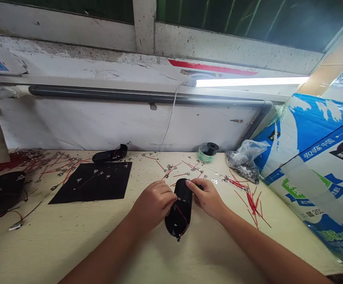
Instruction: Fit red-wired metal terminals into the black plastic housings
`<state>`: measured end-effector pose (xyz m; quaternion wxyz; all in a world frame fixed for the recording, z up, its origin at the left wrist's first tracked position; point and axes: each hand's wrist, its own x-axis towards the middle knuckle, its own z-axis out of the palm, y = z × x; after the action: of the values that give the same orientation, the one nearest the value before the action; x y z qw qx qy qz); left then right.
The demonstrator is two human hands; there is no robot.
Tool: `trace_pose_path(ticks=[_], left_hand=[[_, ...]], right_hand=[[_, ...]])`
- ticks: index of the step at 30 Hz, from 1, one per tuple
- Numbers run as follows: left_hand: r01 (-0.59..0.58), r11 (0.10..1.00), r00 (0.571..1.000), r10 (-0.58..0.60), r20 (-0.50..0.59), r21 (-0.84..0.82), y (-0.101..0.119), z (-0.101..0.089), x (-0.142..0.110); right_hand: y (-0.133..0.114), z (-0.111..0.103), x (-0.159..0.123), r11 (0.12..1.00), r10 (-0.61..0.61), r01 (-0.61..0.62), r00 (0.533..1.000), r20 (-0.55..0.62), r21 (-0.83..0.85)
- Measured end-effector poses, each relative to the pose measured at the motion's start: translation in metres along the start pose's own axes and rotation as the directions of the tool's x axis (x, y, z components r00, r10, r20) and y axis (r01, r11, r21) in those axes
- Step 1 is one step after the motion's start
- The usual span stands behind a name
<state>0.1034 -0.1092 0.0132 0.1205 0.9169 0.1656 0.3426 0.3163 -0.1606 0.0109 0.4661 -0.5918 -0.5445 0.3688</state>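
I have both grips clamped on a black oval plastic shell (179,209), which lies on the bench (71,252) directly in front of me, with a red wire (182,215) running across it. The left hand (153,205) pinches its side, and the right hand (207,198) presses on its far end. Beyond the left hand sit a black mat (90,183) and a second black shell (110,154) against the wall. Loose red wires (252,205) and small metal tabs (168,167) scatter past the right hand, near a tape roll (207,152) and a plastic bag (244,157). A printed cardboard box (313,165) crowds the bench's right end, and a dark housing (2,193) sits at the left.
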Motion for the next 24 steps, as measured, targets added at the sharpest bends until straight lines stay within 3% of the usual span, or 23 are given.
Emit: trace_pose_path(ticks=[11,24], left_hand=[[0.265,0.926,0.963,-0.242,0.117,-0.268,0.0062,-0.0033,0.0019],[0.428,0.812,0.901,-0.349,0.257,-0.398,0.0086,-0.0046,0.0075]], right_hand=[[0.0006,-0.0013,-0.0004,0.999,-0.034,0.033,0.999,-0.028,-0.021],[-0.0005,-0.0026,-0.0019,0.999,-0.048,0.047,0.998,0.043,0.015]])
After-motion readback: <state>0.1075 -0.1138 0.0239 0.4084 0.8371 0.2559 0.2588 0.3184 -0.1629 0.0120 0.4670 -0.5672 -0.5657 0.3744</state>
